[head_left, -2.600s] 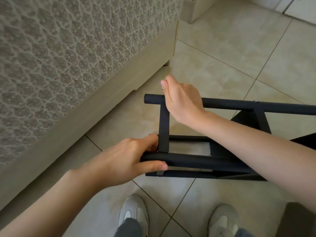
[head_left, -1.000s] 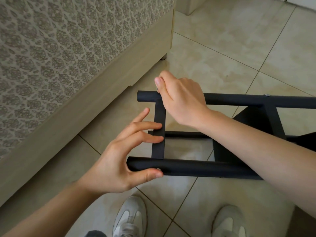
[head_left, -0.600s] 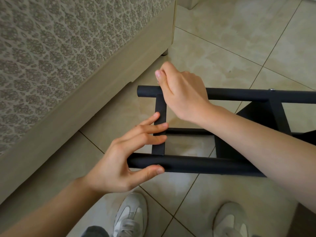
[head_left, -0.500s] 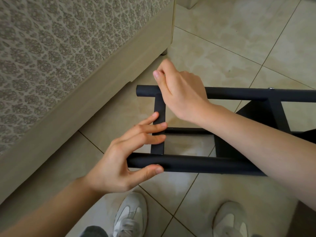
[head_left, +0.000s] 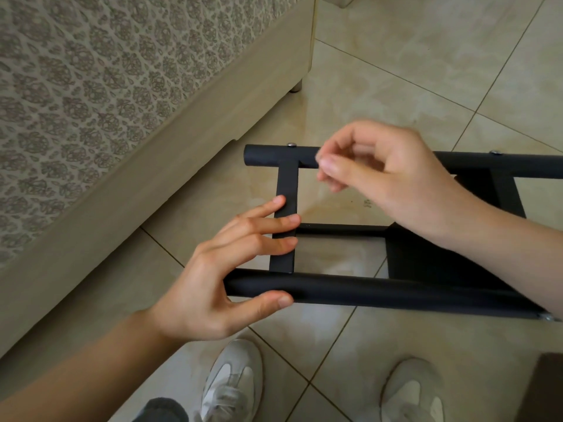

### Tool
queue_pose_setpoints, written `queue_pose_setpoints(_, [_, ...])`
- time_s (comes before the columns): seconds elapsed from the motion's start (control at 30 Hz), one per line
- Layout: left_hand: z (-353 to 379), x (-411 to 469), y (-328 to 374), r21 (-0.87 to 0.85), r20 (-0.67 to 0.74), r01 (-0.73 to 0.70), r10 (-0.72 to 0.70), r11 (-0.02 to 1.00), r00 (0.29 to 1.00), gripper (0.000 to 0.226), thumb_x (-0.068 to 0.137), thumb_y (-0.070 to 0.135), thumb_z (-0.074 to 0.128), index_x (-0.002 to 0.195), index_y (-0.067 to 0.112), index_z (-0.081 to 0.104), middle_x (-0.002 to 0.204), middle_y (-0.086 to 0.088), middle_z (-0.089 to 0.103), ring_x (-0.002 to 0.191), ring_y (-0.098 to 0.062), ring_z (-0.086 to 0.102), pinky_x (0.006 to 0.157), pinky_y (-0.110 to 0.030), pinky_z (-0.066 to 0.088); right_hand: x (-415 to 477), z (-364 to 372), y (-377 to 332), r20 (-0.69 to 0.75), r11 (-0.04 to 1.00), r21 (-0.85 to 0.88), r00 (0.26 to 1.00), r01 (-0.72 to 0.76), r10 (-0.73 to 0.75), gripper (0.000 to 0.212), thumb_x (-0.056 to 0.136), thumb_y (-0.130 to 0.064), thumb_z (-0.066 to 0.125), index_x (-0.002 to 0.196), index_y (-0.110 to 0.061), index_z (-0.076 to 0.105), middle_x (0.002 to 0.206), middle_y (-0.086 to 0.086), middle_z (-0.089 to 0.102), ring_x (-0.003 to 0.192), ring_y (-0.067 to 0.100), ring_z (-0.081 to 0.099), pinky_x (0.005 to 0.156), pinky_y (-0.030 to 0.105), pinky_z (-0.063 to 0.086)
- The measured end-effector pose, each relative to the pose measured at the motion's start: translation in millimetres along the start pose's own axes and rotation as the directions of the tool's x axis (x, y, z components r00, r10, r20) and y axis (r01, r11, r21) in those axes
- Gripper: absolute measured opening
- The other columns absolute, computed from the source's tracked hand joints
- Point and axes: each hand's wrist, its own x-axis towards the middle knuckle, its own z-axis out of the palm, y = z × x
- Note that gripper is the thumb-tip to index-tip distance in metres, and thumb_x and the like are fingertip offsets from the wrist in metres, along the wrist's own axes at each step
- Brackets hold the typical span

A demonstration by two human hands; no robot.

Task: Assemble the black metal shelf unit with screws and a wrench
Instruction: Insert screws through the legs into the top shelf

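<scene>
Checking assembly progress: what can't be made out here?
Head view only:
right hand: fingertips motion-blurred; whether they pinch a screw is unclear.
shelf frame: right end cut off by the picture edge, part hidden under the right forearm.
screw head on the far tube: too small to judge seating.

The black metal shelf unit [head_left: 426, 263] lies on its side. Its near tube [head_left: 365, 292] runs rightward from the left hand [head_left: 213, 287], touching the thumb. A flat crossbar [head_left: 286, 190] under that hand's fingers joins it to the far tube [head_left: 268, 155], which passes behind the right hand [head_left: 393, 178]. A silver screw [head_left: 291, 144] sits on the far tube just left of the right hand. What looks like a bolt end [head_left: 547, 316] protrudes below the right forearm.
</scene>
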Motion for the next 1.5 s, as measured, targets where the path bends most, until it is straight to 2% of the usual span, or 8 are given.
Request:
queue_pose_setpoints(0.1, [0.0,0.6,0.6,0.008,-0.001,-0.005,0.005,1.0,1.0,0.049,0.094,0.045,0.063,0.116,0.002,0.064,0.139,-0.012,0.056,0.147,-0.03,0.037,0.116,-0.042,0.035,-13.4,0.8,11.8,0.152,0.984,0.045,0.974,-0.175,0.166,0.002,0.089,-0.015,0.067,0.09,-0.016,0.069,0.083,0.001,0.074,0.076,0.013,0.071,0.073,0.02,0.056])
queue_pose_setpoints(0.2, [0.9,0.1,0.3,0.015,-0.008,-0.01,0.011,1.0,1.0,0.048,0.095,0.046,0.061,0.117,0.004,0.062,0.139,-0.012,0.056,0.147,-0.03,0.037,0.116,-0.042,0.035,-15.4,6.3,22.8,0.31,0.936,-0.032,0.887,-0.351,0.343,0.007,0.087,-0.011,0.07,0.091,-0.017,0.071,0.086,0.003,0.076,0.08,0.014,0.072,0.075,0.021,0.058])
queue_pose_setpoints(0.37, [1.7,1.7,0.2,0.029,-0.017,-0.026,0.026,0.999,1.0,0.047,0.094,0.045,0.062,0.118,0.004,0.061,0.138,-0.011,0.056,0.146,-0.031,0.039,0.116,-0.043,0.035,-1.9,24.4,26.8,0.474,0.882,-0.112,0.756,-0.457,0.452,0.01,0.088,-0.008,0.067,0.097,-0.011,0.071,0.087,0.007,0.076,0.08,0.013,0.072,0.074,0.022,0.059])
queue_pose_setpoints(0.5, [0.9,2.1,0.3,0.045,-0.013,-0.033,0.034,0.998,0.999,0.048,0.094,0.044,0.062,0.117,0.001,0.062,0.137,-0.013,0.056,0.145,-0.031,0.04,0.115,-0.044,0.035,4.1,42.3,29.6,0.57,0.836,-0.076,0.665,-0.543,0.483,0.014,0.089,0.0,0.059,0.096,-0.004,0.07,0.089,0.012,0.075,0.085,0.02,0.073,0.079,0.027,0.06])
queue_pose_setpoints(0.63, [1.9,1.6,0.3,0.043,-0.022,-0.033,0.034,0.999,0.999,0.049,0.095,0.045,0.062,0.117,0.002,0.061,0.137,-0.013,0.056,0.145,-0.031,0.039,0.115,-0.043,0.035,2.9,48.7,34.3,0.602,0.818,-0.093,0.622,-0.568,0.5,0.015,0.087,-0.001,0.059,0.09,-0.008,0.072,0.096,0.017,0.073,0.082,0.016,0.069,0.072,0.023,0.056])
queue_pose_setpoints(0.83, [3.0,1.0,0.0,0.034,-0.027,-0.026,0.027,0.999,0.999,0.048,0.094,0.044,0.062,0.118,0.002,0.061,0.137,-0.013,0.056,0.145,-0.032,0.039,0.115,-0.042,0.035,5.3,40.4,37.4,0.653,0.775,0.017,0.594,-0.632,0.47,0.013,0.089,-0.006,0.062,0.098,0.001,0.07,0.095,0.017,0.073,0.088,0.021,0.068,0.093,0.036,0.054])
queue_pose_setpoints(1.23, [3.7,0.5,-0.3,0.03,-0.031,-0.027,0.028,0.999,0.999,0.046,0.094,0.045,0.062,0.119,0.005,0.06,0.138,-0.012,0.056,0.145,-0.032,0.039,0.115,-0.042,0.035,9.7,38.1,37.5,0.718,0.695,0.093,0.532,-0.713,0.449,0.018,0.091,-0.001,0.059,0.084,-0.007,0.074,0.083,0.008,0.07,0.075,0.015,0.065,0.071,0.022,0.055])
queue_pose_setpoints(1.5, [3.9,0.0,-0.2,0.031,-0.03,-0.022,0.023,0.999,0.999,0.047,0.094,0.045,0.061,0.118,0.004,0.061,0.137,-0.013,0.056,0.145,-0.032,0.039,0.115,-0.042,0.035,9.0,42.5,42.6,0.745,0.661,0.086,0.489,-0.745,0.454,0.016,0.091,-0.006,0.06,0.087,-0.013,0.073,0.094,0.011,0.07,0.085,0.021,0.065,0.077,0.029,0.054])
